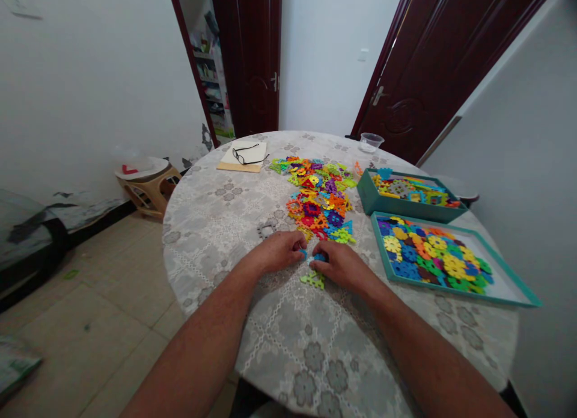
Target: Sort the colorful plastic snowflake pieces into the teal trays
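My left hand [285,251] is closed on a small blue plastic piece that barely shows at its fingertips. Opposite it, my right hand [336,261] pinches a blue interlocking piece [320,258]; its fingers hide much of the shape. The two hands face each other with a small gap between them, low over the table. Just below them lies a yellow-green notched triangular piece [313,279]. A grey piece with an open middle [267,230] rests beyond my left wrist. Past both hands spreads a pile of colourful interlocking pieces [318,201].
On the right, a teal box [406,209] holds many pieces, and its shallow teal tray [509,284] holds more. Black glasses [247,159] lie on a notebook [228,164] at the back left. A clear plastic bowl [371,142] stands at the far edge of the round, cloth-covered table [216,225].
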A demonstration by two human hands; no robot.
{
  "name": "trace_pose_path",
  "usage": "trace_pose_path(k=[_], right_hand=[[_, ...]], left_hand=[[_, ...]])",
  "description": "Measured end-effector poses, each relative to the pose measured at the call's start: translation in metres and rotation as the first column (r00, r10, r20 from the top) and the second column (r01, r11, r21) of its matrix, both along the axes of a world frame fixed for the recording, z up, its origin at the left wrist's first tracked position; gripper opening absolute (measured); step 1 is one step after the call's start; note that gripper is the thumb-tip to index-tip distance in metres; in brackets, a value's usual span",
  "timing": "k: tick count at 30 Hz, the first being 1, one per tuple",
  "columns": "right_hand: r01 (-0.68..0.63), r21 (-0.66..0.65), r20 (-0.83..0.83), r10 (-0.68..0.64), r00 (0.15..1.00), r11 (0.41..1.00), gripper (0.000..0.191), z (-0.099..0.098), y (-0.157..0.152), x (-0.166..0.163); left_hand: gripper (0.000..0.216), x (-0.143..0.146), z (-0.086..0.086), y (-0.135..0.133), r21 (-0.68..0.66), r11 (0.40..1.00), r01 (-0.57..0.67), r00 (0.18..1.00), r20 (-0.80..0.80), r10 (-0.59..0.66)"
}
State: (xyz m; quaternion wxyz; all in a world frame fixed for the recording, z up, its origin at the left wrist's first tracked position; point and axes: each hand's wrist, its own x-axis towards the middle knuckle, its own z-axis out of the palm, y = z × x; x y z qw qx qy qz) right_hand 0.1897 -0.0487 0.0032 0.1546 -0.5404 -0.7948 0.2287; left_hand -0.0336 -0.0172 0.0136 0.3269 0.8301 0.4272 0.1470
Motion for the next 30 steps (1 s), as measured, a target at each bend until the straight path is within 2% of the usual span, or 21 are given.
trace_pose_path(k=[4,11,14,17,20,23,27,28,30], right_hand=[[-0.016,-0.007,-0.009,0.016,1.0,1.0,0.015,0.001,-0.002,0.0],[-0.021,0.0,-0.03,0.021,0.999,1.0,0.014,0.0,-0.003,-0.002],[-0.027,-0.007,-0.111,0.027,0.993,1.0,0.013,-0.001,-0.004,-0.004],[0.013,0.0,-0.269,-0.013,0.963,1.0,0.006,-0.004,-0.003,-0.006],[0.123,0.01,-0.399,-0.109,0.911,0.992,0.016,-0.007,0.001,-0.007],[0.182,0.012,-0.443,-0.158,0.883,0.983,0.027,-0.011,0.006,-0.006],[0.145,0.027,-0.429,-0.119,0.896,0.989,0.01,-0.007,0.007,-0.005],[0.135,0.04,-0.408,-0.108,0.906,0.99,0.01,-0.004,0.006,-0.004],[0.143,0.103,-0.36,-0.097,0.928,0.984,0.011,0.007,0.006,0.001]], left_hand=[[0.014,0.001,0.002,0.0,-0.037,0.999,-0.006,1.0,-0.024,0.005],[0.013,0.0,-0.01,0.005,-0.117,0.99,-0.074,0.994,0.067,0.082],[0.017,0.002,-0.013,0.004,-0.202,0.975,-0.093,0.986,0.116,0.118],[0.019,0.008,-0.015,0.002,-0.242,0.967,-0.083,0.966,0.219,0.138],[0.018,0.016,-0.017,0.001,-0.211,0.975,-0.068,0.938,0.32,0.134],[0.019,0.02,-0.018,0.002,-0.2,0.977,-0.068,0.914,0.379,0.142],[0.025,0.019,-0.01,0.005,-0.247,0.968,-0.035,0.893,0.427,0.141],[0.026,0.019,-0.008,0.005,-0.227,0.973,-0.046,0.9,0.414,0.139],[0.027,0.019,-0.006,0.006,-0.104,0.99,-0.095,0.931,0.343,0.126]])
